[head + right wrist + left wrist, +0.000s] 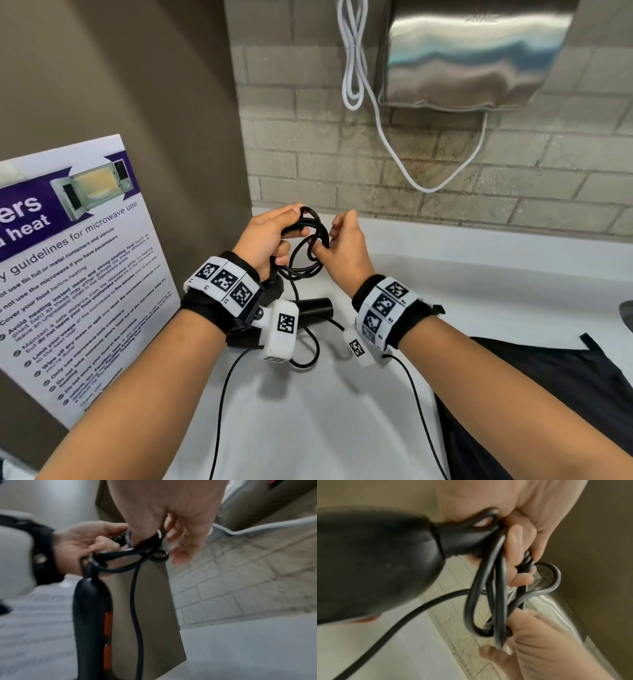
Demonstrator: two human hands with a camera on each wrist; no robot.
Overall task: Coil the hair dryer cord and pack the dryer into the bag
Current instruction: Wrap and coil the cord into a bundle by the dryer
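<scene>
Cord (310, 246) loops hang above the counter (479, 274), bunched in the left hand's (270, 240) curled fingers; right hand (342, 245) pinches one loop, other fingers loosely spread. Dryer (92, 615) dangles below.

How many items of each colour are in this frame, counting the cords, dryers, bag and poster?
Black: 3 - hair dryer, its cord, bag
White: 1 - wall cord
Silver: 1 - wall hand dryer
Purple and white: 1 - microwave poster
Total: 6
</scene>
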